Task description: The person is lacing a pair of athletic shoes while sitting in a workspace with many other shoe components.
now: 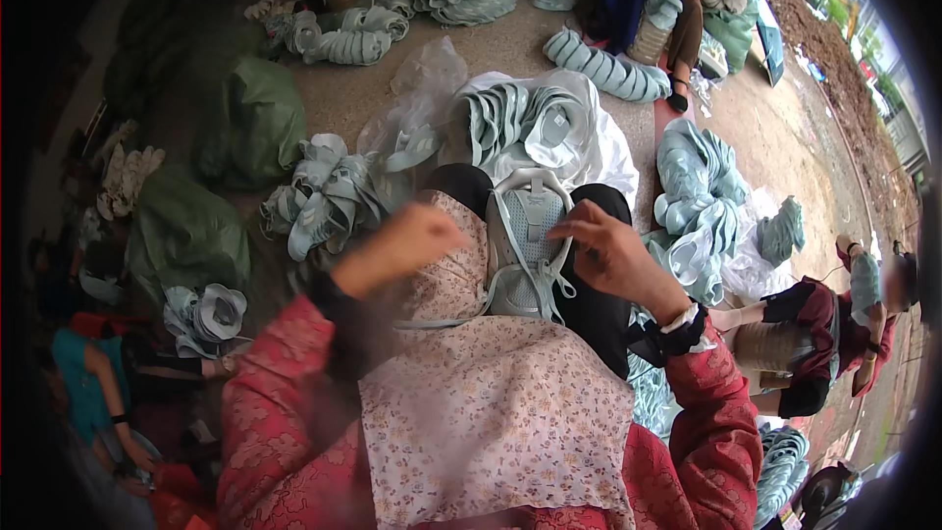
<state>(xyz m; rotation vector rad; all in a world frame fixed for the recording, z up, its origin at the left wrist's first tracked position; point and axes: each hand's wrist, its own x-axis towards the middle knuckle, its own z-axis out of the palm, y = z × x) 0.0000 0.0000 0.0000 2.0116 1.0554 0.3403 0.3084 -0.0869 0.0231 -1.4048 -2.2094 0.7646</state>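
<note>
Pale grey-blue mesh shoe upper (538,240) lies on the person's lap (601,309), between both hands. The right hand's (610,253) fingers curl at its edge; the left hand (407,247) blurs, fingers bunched. Whether either pinches anything, I cannot tell.

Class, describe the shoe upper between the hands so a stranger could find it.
Start at the floral apron in the lower middle. Just above it, between the person's left hand and right hand, lies a pale blue-grey shoe upper with its tongue facing up. Unlike the bunched uppers beyond it, packed on white sheeting, it lies singly.
</note>
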